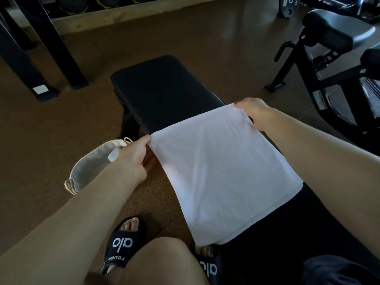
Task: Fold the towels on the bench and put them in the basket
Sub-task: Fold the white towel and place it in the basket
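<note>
1. Left grip [134, 156]: thumb and curled fingers pinch the far left corner of a white towel [220, 173], just off the left edge of the table [164, 87].
2. Below and left of that hand, a pale fabric basket [90, 167] sits on the brown floor [51, 120], close beside the table.
3. The towel lies in the middle, stretched flat across the near part of the black padded table, its near edge drooping over the side toward the person's knees and black sandals [123, 245].
4. Right grip [254, 113]: fingers bunch and hold the towel's far right corner, pulling it taut.
5. The towel looks plain, white, smooth and nearly square, with faint creases near both held corners.
6. It seems light, soft and limp, so it would likely sag where unsupported; corners and edges are the sensible places to hold.
</note>
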Action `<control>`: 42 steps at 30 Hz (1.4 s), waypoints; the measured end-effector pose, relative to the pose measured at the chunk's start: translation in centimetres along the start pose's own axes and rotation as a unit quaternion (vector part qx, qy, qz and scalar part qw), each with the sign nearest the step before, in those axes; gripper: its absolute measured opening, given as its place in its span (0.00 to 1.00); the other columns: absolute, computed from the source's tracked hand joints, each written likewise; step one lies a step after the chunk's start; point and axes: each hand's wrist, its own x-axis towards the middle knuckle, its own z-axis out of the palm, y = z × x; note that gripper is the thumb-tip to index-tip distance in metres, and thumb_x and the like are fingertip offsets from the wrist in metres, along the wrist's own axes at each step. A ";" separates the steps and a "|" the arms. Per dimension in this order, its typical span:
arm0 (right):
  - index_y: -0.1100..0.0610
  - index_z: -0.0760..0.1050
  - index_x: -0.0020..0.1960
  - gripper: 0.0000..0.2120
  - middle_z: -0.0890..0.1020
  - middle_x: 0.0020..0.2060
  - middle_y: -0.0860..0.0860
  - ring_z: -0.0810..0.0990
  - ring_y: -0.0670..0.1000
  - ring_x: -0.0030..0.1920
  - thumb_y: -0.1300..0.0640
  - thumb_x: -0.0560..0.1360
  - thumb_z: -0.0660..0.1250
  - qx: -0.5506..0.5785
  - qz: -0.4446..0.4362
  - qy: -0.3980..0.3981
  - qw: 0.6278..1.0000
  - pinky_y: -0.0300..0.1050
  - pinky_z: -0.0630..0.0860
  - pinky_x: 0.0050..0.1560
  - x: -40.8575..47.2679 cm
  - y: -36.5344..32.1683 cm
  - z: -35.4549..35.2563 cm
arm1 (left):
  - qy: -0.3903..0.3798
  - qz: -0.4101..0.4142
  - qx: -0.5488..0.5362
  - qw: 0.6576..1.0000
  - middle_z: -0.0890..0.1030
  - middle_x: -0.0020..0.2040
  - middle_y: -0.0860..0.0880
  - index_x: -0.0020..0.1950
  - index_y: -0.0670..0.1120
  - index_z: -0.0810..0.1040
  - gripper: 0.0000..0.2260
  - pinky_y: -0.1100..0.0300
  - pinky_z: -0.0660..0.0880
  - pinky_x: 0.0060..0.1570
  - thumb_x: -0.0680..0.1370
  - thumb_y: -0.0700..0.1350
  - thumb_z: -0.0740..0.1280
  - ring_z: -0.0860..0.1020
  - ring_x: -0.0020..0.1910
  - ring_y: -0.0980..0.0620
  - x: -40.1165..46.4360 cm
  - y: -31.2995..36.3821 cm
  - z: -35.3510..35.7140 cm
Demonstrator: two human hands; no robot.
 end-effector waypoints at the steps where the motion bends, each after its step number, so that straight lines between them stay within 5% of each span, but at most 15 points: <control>1: 0.56 0.78 0.67 0.19 0.82 0.60 0.57 0.81 0.55 0.54 0.52 0.77 0.70 0.002 0.004 0.008 1.000 0.57 0.80 0.62 0.1 -0.1 -0.1 | 0.005 0.002 -0.010 1.000 0.85 0.54 0.49 0.65 0.49 0.77 0.14 0.52 0.80 0.49 0.79 0.46 0.71 0.83 0.53 0.50 0.2 0.0 -0.1; 7: 0.51 0.80 0.60 0.10 0.82 0.57 0.52 0.80 0.55 0.58 0.51 0.80 0.70 0.013 -0.015 0.017 1.000 0.54 0.78 0.64 -0.2 0.3 -0.1 | 0.050 0.037 -0.018 0.998 0.84 0.55 0.49 0.57 0.49 0.81 0.06 0.50 0.82 0.52 0.80 0.45 0.71 0.84 0.53 0.49 1.0 -0.1 0.1; 11: 0.51 0.81 0.62 0.12 0.82 0.55 0.51 0.81 0.54 0.57 0.52 0.79 0.71 0.005 -0.032 0.030 0.999 0.52 0.79 0.64 -0.2 0.8 0.3 | 0.107 0.117 0.052 0.986 0.82 0.55 0.51 0.49 0.53 0.82 0.01 0.52 0.81 0.55 0.79 0.48 0.72 0.81 0.53 0.51 1.1 -0.8 0.5; 15: 0.49 0.82 0.62 0.13 0.82 0.55 0.50 0.82 0.53 0.56 0.55 0.77 0.71 -0.015 -0.039 0.034 0.999 0.52 0.80 0.62 -0.8 0.9 0.0 | 0.113 0.196 0.128 0.965 0.80 0.53 0.53 0.54 0.52 0.82 0.05 0.54 0.78 0.53 0.80 0.50 0.70 0.78 0.54 0.53 0.7 -1.7 0.5; 19: 0.52 0.82 0.62 0.15 0.83 0.58 0.55 0.82 0.54 0.56 0.54 0.76 0.72 -0.029 -0.030 0.002 0.999 0.55 0.80 0.62 -2.1 0.8 -1.1 | 0.068 0.151 0.109 0.980 0.78 0.49 0.57 0.52 0.53 0.79 0.07 0.54 0.75 0.56 0.79 0.55 0.68 0.76 0.49 0.56 -0.5 -1.8 0.6; 23: 0.51 0.79 0.59 0.13 0.82 0.57 0.54 0.82 0.57 0.56 0.49 0.77 0.72 -0.083 0.024 -0.019 0.996 0.58 0.79 0.63 -4.4 1.2 -2.5 | 0.008 0.089 0.129 0.988 0.81 0.63 0.51 0.61 0.49 0.81 0.18 0.44 0.72 0.69 0.74 0.55 0.72 0.77 0.65 0.47 -1.8 -2.7 0.0; 28: 0.54 0.78 0.63 0.16 0.80 0.57 0.51 0.79 0.55 0.57 0.47 0.79 0.70 -0.156 0.023 -0.019 0.987 0.54 0.75 0.57 -6.1 2.4 -4.0 | -0.075 0.062 0.209 0.973 0.79 0.66 0.52 0.61 0.51 0.83 0.20 0.43 0.66 0.73 0.72 0.57 0.69 0.74 0.69 0.46 -3.3 -4.2 -0.9; 33: 0.57 0.81 0.61 0.17 0.82 0.57 0.52 0.80 0.53 0.55 0.45 0.80 0.68 -0.214 -0.006 -0.034 0.976 0.51 0.73 0.51 -7.5 2.9 -5.0 | -0.109 0.057 0.231 0.965 0.83 0.60 0.52 0.59 0.49 0.84 0.12 0.50 0.69 0.68 0.83 0.53 0.66 0.78 0.62 0.50 -5.0 -4.7 -1.1; 39: 0.62 0.80 0.63 0.26 0.81 0.57 0.59 0.80 0.58 0.58 0.40 0.80 0.65 -0.269 -0.014 -0.051 0.962 0.55 0.76 0.60 -9.3 4.7 -6.3 | -0.146 0.056 0.230 0.961 0.86 0.54 0.46 0.58 0.44 0.82 0.10 0.51 0.80 0.54 0.84 0.48 0.65 0.84 0.55 0.46 -6.9 -6.0 -1.5; 42: 0.66 0.80 0.62 0.28 0.81 0.56 0.65 0.82 0.63 0.57 0.41 0.80 0.66 -0.270 -0.033 -0.033 0.962 0.57 0.78 0.60 -10.3 5.8 -7.1 | -0.130 0.072 0.200 0.969 0.84 0.60 0.46 0.59 0.46 0.81 0.13 0.45 0.76 0.63 0.80 0.51 0.67 0.81 0.60 0.45 -7.6 -5.8 -1.7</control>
